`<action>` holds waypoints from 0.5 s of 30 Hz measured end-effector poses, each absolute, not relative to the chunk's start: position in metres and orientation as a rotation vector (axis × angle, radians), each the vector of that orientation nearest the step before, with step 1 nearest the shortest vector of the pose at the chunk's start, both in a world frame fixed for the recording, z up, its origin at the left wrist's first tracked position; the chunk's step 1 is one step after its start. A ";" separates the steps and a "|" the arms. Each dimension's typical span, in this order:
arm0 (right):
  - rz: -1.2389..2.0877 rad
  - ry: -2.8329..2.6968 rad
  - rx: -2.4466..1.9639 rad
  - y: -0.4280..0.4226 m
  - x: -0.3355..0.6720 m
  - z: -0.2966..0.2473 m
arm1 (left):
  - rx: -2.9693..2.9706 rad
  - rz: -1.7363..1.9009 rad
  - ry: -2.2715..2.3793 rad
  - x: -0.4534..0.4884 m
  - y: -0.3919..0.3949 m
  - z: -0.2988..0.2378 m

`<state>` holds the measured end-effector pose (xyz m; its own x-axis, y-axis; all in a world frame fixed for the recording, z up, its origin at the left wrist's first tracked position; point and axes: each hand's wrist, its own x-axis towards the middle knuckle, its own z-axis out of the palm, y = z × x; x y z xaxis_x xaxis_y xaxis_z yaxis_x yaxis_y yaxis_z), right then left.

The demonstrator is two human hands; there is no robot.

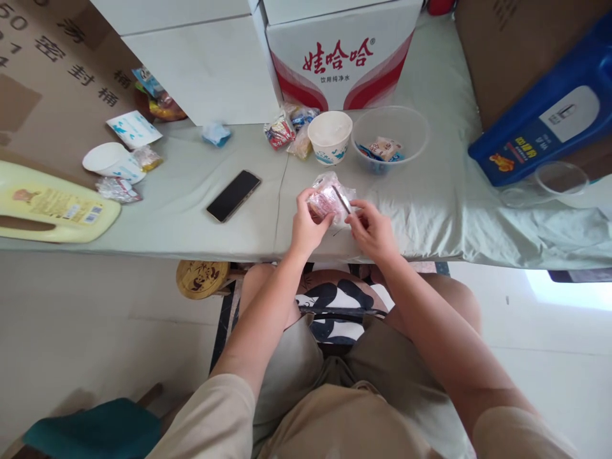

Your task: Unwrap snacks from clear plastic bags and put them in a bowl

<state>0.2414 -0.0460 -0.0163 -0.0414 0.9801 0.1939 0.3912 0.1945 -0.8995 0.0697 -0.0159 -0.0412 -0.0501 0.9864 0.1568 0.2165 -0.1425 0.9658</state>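
Close to the table's front edge, my left hand [309, 220] is closed round the left side of a crinkly clear plastic packet [325, 201] with pinkish contents. My right hand [371, 228] pinches the lower end of a thin dark stick-like tool [341, 199], which lies slanted across the packet's right side. Whether the tool is a pen or a blade cannot be made out. Just beyond the packet stands a white paper cup [329, 141] with a blue pattern. Right of it, a clear plastic bowl [414, 137] holds several small wrapped packets [384, 148].
A black phone [234, 196] lies on the left. Crumpled wrappers [280, 132] sit by the white carton [344, 57]. Two paper cups [112, 159] and a yellow jug [52, 204] are far left. A blue bottle [540, 121] and clear cup [561, 182] are right.
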 end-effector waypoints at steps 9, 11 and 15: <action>0.515 -1.845 -1.623 -0.040 0.244 -0.014 | 1.214 1.386 1.244 0.072 -0.007 -0.040; 0.491 -1.886 -1.681 -0.041 0.249 -0.011 | 1.080 1.520 1.230 0.062 0.000 -0.037; 0.449 -1.862 -1.838 -0.039 0.265 -0.008 | 0.957 1.653 1.234 0.040 0.009 -0.031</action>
